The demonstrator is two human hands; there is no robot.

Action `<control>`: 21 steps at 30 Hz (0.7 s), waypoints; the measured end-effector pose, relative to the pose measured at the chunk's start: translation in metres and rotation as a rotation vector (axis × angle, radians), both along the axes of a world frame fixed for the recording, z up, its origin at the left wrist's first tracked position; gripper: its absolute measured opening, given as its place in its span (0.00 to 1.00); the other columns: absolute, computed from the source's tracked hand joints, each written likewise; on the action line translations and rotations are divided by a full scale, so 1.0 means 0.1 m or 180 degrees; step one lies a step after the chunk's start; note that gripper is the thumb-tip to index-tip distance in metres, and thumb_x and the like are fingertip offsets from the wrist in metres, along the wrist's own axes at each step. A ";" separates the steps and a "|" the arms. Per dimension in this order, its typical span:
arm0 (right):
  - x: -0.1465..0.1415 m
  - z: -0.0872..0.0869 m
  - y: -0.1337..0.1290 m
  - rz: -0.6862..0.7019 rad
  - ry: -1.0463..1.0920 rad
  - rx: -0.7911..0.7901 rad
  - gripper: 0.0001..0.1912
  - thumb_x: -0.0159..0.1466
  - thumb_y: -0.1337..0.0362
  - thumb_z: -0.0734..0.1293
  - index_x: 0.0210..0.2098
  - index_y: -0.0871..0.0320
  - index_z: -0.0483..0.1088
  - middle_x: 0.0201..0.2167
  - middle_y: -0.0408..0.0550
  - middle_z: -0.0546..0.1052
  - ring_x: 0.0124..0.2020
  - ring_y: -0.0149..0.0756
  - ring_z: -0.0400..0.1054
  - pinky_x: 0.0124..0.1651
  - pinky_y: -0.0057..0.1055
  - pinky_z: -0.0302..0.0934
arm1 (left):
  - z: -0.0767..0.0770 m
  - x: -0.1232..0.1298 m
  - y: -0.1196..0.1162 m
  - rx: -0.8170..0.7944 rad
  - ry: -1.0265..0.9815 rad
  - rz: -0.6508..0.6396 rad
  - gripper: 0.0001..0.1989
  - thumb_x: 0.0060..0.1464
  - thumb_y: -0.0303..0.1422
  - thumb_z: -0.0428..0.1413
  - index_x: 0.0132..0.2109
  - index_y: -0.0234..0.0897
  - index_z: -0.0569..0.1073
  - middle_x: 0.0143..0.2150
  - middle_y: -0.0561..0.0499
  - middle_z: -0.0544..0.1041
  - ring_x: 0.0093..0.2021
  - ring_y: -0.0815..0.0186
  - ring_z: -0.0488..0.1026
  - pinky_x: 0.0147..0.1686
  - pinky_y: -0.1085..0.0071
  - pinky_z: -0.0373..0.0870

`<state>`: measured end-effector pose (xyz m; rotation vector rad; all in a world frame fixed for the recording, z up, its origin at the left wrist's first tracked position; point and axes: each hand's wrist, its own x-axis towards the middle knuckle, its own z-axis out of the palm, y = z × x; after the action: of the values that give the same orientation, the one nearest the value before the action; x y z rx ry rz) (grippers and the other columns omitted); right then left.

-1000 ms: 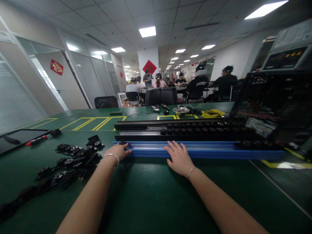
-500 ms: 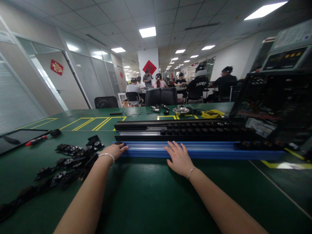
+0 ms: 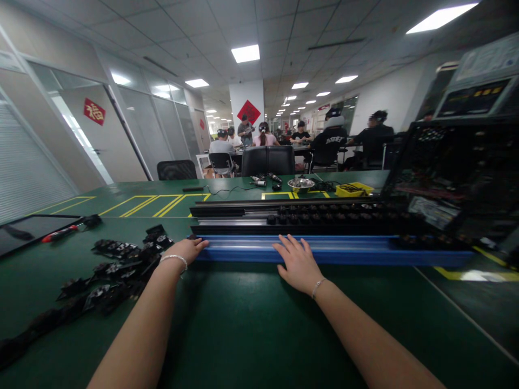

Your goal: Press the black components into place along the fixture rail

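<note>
Green tabletop (image 3: 239, 329): left hand (image 3: 184, 250) and right hand (image 3: 300, 265) touch blue rail (image 3: 352, 256)

"福" on red diamond (image 3: 94, 112), door (image 3: 115, 148) — white letters on black top (image 3: 329, 145), unclear.

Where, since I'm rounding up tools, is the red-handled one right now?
In the head view, the red-handled tool lies on the green table at the person's left, beside the dark flat panel, beyond the pile of black parts.
</note>
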<state>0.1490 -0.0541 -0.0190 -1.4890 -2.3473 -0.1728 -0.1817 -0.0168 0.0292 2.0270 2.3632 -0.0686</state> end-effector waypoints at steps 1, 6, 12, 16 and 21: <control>0.00 0.00 0.00 0.0006 -0.0003 -0.0002 0.27 0.55 0.61 0.60 0.55 0.52 0.59 0.62 0.49 0.55 0.62 0.45 0.45 0.60 0.48 0.33 | 0.01 0.00 0.00 -0.0119 -0.0036 0.0033 0.30 0.54 0.52 0.36 0.56 0.44 0.67 0.53 0.46 0.71 0.51 0.57 0.69 0.48 0.67 0.64; 0.00 0.00 0.00 -0.0003 -0.0017 -0.0036 0.27 0.56 0.61 0.60 0.55 0.52 0.59 0.62 0.49 0.55 0.62 0.46 0.45 0.60 0.49 0.33 | 0.05 -0.02 -0.01 -0.0256 -0.0079 0.0051 0.29 0.55 0.49 0.35 0.57 0.45 0.65 0.56 0.48 0.69 0.55 0.58 0.66 0.51 0.67 0.61; 0.00 0.01 0.01 -0.0013 -0.0026 -0.0027 0.27 0.56 0.61 0.60 0.56 0.51 0.59 0.62 0.49 0.55 0.62 0.45 0.45 0.60 0.49 0.34 | 0.05 -0.06 -0.02 -0.0178 -0.0160 0.0194 0.28 0.55 0.49 0.37 0.55 0.45 0.68 0.54 0.48 0.71 0.52 0.57 0.68 0.48 0.67 0.64; 0.00 0.00 0.01 -0.0024 -0.0024 -0.0027 0.27 0.56 0.61 0.60 0.56 0.51 0.59 0.62 0.49 0.55 0.62 0.45 0.44 0.60 0.48 0.33 | 0.05 -0.07 -0.02 -0.0171 -0.0210 0.0227 0.28 0.55 0.48 0.37 0.56 0.45 0.67 0.53 0.47 0.71 0.52 0.56 0.68 0.48 0.66 0.64; 0.00 0.00 0.01 -0.0022 -0.0013 -0.0030 0.27 0.56 0.61 0.60 0.56 0.51 0.59 0.62 0.49 0.55 0.62 0.45 0.45 0.60 0.48 0.34 | 0.06 -0.08 -0.02 -0.0174 -0.0197 0.0219 0.28 0.55 0.48 0.36 0.56 0.44 0.67 0.53 0.47 0.71 0.52 0.56 0.68 0.48 0.65 0.64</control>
<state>0.1492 -0.0535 -0.0187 -1.5027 -2.3497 -0.1671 -0.1895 -0.0186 0.0347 1.8940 2.3643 -0.0673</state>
